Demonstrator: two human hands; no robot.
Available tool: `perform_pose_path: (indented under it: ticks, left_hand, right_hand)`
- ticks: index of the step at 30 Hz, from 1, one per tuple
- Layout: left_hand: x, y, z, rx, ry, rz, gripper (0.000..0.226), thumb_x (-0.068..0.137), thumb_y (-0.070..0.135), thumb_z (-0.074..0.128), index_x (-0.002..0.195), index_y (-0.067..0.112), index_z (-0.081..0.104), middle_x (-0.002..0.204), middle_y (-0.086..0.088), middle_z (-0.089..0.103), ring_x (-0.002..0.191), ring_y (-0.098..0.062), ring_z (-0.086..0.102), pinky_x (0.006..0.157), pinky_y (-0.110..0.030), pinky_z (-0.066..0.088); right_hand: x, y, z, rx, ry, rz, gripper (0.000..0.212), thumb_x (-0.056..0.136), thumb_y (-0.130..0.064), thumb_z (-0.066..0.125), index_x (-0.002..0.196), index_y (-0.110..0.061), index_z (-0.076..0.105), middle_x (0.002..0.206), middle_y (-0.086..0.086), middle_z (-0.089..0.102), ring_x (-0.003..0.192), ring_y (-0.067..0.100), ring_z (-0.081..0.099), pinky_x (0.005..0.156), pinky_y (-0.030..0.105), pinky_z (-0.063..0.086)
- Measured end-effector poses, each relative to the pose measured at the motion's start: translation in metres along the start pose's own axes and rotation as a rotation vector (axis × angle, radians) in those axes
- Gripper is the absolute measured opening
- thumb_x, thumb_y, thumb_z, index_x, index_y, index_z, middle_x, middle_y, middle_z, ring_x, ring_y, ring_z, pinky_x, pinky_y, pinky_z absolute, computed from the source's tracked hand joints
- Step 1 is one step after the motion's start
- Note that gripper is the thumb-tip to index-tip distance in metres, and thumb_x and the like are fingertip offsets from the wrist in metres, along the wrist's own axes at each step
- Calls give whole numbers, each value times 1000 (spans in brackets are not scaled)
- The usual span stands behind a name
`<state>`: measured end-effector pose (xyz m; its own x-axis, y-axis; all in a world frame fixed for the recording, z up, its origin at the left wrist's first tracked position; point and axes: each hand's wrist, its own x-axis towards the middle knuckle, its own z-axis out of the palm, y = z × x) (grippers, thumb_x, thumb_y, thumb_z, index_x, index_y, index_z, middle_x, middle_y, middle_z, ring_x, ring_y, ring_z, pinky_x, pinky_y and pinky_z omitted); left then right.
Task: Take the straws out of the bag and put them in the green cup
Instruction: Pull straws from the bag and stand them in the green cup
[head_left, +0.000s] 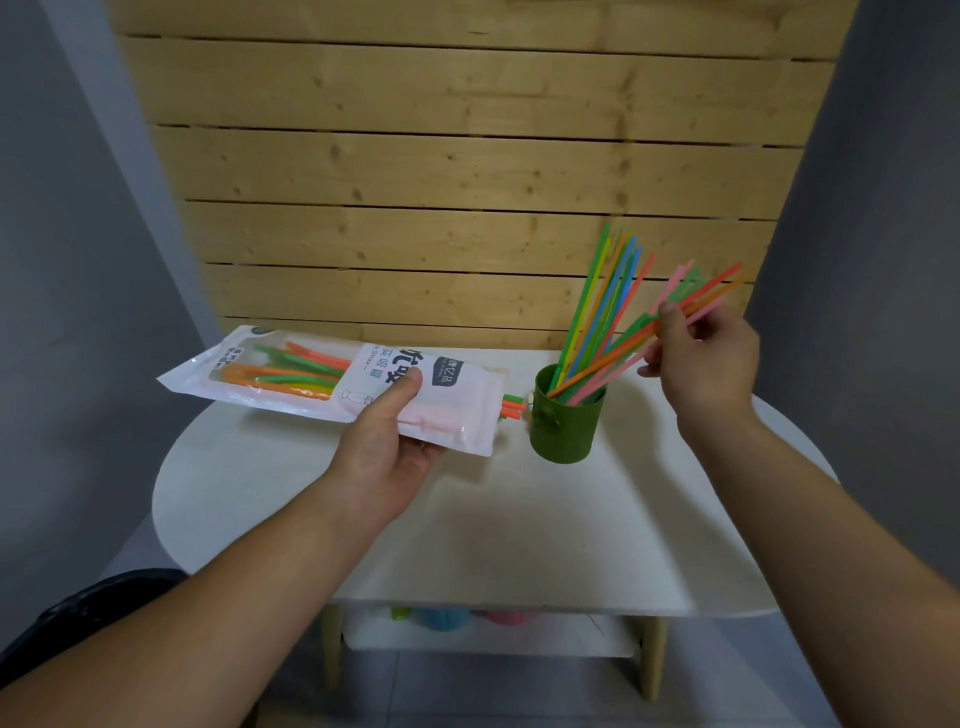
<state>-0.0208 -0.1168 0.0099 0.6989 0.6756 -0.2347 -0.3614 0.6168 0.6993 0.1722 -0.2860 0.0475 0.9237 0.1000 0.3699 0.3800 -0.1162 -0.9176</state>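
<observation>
My left hand (387, 441) holds a white plastic straw bag (291, 371) flat above the table, thumb on top. Orange and green straws show through its clear window, and a few straw ends (511, 406) poke out of its open right end, close to the green cup (563, 426). The cup stands on the white table and holds several coloured straws (597, 306) leaning up and to the right. My right hand (701, 358) pinches a small bundle of pink, orange and green straws (623, 356) whose lower ends rest inside the cup.
The white table (519, 519) has rounded ends and a lower shelf with blurred coloured objects (447, 618). A wooden slat panel (467, 182) stands right behind it. Grey walls flank both sides. A dark object (78, 618) lies at lower left.
</observation>
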Motion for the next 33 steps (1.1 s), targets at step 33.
perform_pose_path:
  ticks: [33]
  left_hand:
    - [-2, -1, 3, 24, -20, 7, 33, 95, 14, 66, 127, 16, 62, 107, -5, 79, 94, -19, 77, 86, -44, 61]
  right_hand:
    - [3, 28, 1, 118, -261, 325, 36, 85, -20, 77, 110, 1, 61, 98, 20, 70, 70, 24, 68, 64, 33, 61]
